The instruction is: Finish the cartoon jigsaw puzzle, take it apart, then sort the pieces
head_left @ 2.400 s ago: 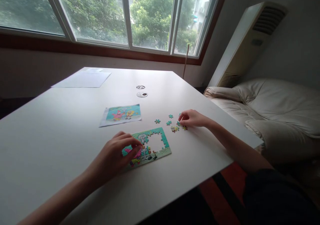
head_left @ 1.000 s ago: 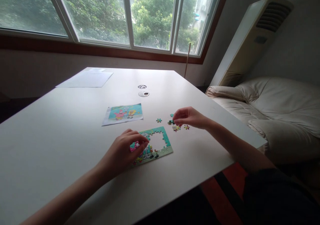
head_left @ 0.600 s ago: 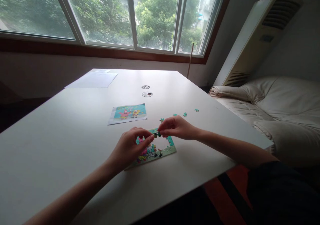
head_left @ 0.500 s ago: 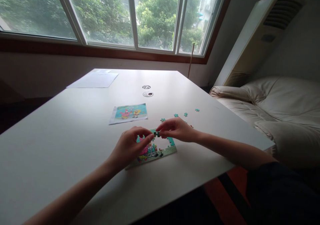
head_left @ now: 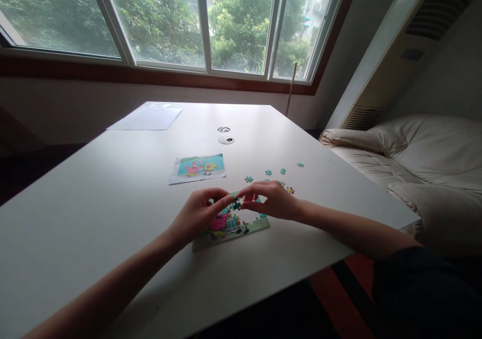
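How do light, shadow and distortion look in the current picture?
Head view: bright window, pale glare across the far end of the table; head view: soft shadow beside the left forearm, lower right corner dark; head view: air conditioner leaning, probably lens distortion; head view: dark green piece too small to read its print.

No readable text or numbers anywhere
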